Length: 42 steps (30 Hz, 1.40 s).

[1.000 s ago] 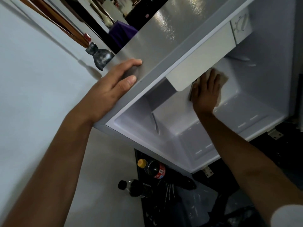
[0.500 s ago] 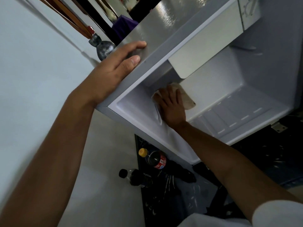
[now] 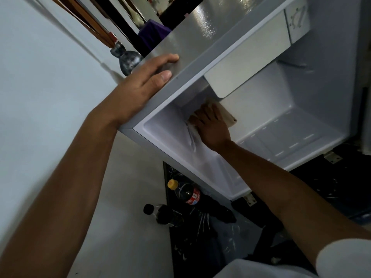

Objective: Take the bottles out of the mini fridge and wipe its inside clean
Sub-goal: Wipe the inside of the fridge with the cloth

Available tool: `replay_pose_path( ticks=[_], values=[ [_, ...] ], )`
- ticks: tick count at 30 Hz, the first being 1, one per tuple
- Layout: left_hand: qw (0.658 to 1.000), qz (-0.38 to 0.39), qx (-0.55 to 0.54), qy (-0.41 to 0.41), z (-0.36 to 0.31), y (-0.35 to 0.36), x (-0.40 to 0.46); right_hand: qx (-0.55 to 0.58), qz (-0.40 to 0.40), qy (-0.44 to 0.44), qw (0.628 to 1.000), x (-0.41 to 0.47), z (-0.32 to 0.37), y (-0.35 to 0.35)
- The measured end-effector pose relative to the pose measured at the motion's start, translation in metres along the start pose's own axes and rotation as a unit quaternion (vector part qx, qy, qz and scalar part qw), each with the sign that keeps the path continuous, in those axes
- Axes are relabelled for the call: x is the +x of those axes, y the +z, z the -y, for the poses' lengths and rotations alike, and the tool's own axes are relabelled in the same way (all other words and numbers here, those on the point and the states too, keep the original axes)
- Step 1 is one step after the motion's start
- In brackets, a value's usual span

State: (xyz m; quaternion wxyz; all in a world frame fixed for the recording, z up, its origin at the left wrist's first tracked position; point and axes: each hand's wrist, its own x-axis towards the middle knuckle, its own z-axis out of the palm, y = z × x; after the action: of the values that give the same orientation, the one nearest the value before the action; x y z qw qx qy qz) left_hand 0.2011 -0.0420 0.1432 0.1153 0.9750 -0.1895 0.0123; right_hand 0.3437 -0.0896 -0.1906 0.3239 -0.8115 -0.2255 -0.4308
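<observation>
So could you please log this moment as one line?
left hand: on fridge top | right hand: pressing cloth inside | bottles: out

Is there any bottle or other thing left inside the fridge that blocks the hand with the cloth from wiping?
Nothing visible does. The right hand presses the cloth on the fridge interior, which holds no bottles; two bottles stand outside on the floor.

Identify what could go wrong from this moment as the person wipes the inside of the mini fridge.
The left hand leans on the mini fridge top; pressing hard might shift it. The right hand presses the cloth under the white flap and could knock it. Two bottles on the floor could get kicked.
</observation>
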Motion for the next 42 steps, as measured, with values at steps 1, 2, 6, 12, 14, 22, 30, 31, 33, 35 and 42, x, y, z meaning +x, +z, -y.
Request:
replay_pose_path(
  ticks=[1, 2, 6, 12, 14, 22, 30, 31, 33, 35, 42],
  values=[
    [1.0, -0.002, 0.0, 0.0, 0.0, 0.0, 0.0, -0.004, -0.001, 0.012, 1.0, -0.007, -0.002, -0.003],
    [1.0, -0.005, 0.0, 0.0, 0.001, -0.001, 0.0, -0.007, 0.0, 0.027, 1.0, -0.014, -0.003, -0.005],
    [1.0, -0.004, 0.007, 0.0, 0.0, 0.0, 0.002, -0.019, 0.017, 0.073, 0.997, -0.029, -0.011, -0.008],
    [1.0, -0.005, 0.01, 0.001, 0.001, 0.0, 0.002, -0.019, 0.035, 0.201, 0.979, -0.035, -0.031, -0.018],
    [1.0, -0.006, 0.004, 0.003, 0.003, 0.0, 0.002, 0.0, 0.053, 0.292, 0.955, -0.04, -0.033, -0.019],
    [1.0, -0.01, 0.002, 0.006, -0.001, 0.001, 0.001, 0.094, -0.043, 0.461, 0.881, -0.023, -0.011, -0.031],
    [0.999, -0.02, -0.023, 0.03, 0.003, 0.0, 0.002, 0.164, 0.056, 0.519, 0.837, -0.042, -0.01, -0.074],
    [0.999, -0.023, -0.023, 0.035, 0.005, 0.0, 0.003, 0.171, 0.058, 0.519, 0.835, -0.048, -0.006, -0.081],
    [0.998, -0.041, -0.018, 0.043, 0.008, -0.001, 0.002, 0.185, 0.065, 0.528, 0.826, -0.056, 0.001, -0.097],
    [0.996, -0.074, -0.002, 0.058, 0.007, -0.003, -0.002, 0.188, 0.075, 0.54, 0.817, -0.064, 0.009, -0.117],
    [0.994, -0.063, 0.056, 0.068, -0.024, 0.02, -0.056, 0.214, 0.122, 0.507, 0.826, -0.078, 0.022, -0.201]
  ],
)
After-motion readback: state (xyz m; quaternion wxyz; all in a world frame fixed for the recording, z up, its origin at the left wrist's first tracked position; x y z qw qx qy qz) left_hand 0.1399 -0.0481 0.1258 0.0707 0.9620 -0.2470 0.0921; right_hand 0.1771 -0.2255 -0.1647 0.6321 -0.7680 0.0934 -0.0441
